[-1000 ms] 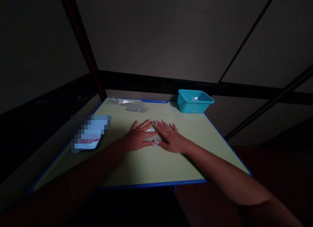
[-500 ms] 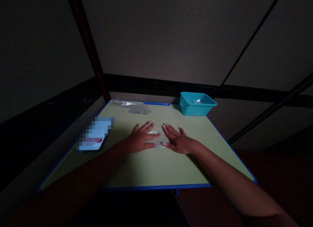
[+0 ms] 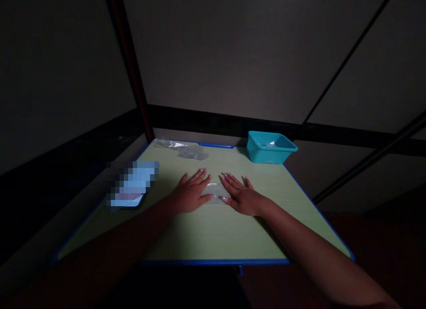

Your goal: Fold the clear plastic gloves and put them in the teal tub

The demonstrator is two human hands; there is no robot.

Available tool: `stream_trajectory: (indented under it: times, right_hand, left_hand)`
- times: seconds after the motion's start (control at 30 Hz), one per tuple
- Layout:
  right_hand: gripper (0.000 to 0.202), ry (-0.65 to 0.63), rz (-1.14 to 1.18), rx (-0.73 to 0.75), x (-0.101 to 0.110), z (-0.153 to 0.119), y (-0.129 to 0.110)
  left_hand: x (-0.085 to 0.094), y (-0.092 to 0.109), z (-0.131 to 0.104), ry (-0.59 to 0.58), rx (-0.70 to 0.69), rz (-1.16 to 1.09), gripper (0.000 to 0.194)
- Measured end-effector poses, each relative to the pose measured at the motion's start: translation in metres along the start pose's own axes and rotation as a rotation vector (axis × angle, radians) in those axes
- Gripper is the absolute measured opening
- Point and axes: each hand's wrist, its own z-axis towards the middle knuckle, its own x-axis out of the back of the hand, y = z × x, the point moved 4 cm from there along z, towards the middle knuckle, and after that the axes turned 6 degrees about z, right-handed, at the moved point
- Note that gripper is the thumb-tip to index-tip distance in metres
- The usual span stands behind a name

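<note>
A small clear plastic piece (image 3: 215, 193) lies flat on the pale green tabletop (image 3: 213, 238). My left hand (image 3: 189, 194) rests palm down over its left side, fingers stretched out and thumb pointing right. On its right side my right hand (image 3: 243, 197) lies flat too, fingers extended and the thumb towards the left thumb. The two thumb tips are a short gap apart. Part of the plastic is hidden under the hands. Neither hand grips anything.
Crumpled clear plastic (image 3: 191, 153) lies at the back left of the table. A turquoise basket (image 3: 271, 156) with something clear inside stands at the back right corner. By the left edge is a phone-like device (image 3: 135, 185), its screen blurred. Walls rise behind and left.
The left index finger, earlier pointing right across the plastic, is now up beside the other fingers. The right hand stays nearly in place. The whole view has shifted slightly.
</note>
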Motion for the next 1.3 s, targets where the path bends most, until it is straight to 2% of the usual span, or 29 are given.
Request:
stream_trajectory:
  times: [0.2,0.37,0.67,0.93,1.07,1.2,1.3]
  right_hand:
    - [0.074,-0.029,0.015,0.001,0.002,-0.001,-0.002]
    - [0.073,-0.027,-0.003,-0.008,0.001,-0.001,-0.003]
    - [0.072,-0.028,-0.011,0.018,0.0,0.001,-0.004]
    - [0.072,-0.035,-0.01,0.007,0.002,0.001,-0.005]
    - [0.071,-0.035,-0.012,0.002,0.002,0.0,-0.005]
    - [0.071,-0.028,-0.01,0.014,0.001,0.0,-0.004]
    - [0.071,-0.026,-0.01,0.011,0.0,0.0,-0.003]
  left_hand:
    - [-0.003,-0.005,0.0,-0.066,0.057,0.0,0.073]
    - [-0.004,-0.005,-0.001,-0.07,0.088,0.0,0.077]
    - [-0.004,-0.01,-0.004,-0.128,0.149,-0.006,0.075]
    - [0.0,-0.034,-0.004,-0.143,0.367,0.041,0.074]
    - [0.011,-0.034,-0.004,-0.036,0.461,0.099,0.073]
    - [0.017,-0.026,-0.001,0.082,0.392,0.098,0.069]
    - [0.015,-0.014,0.0,0.074,0.203,0.034,0.069]
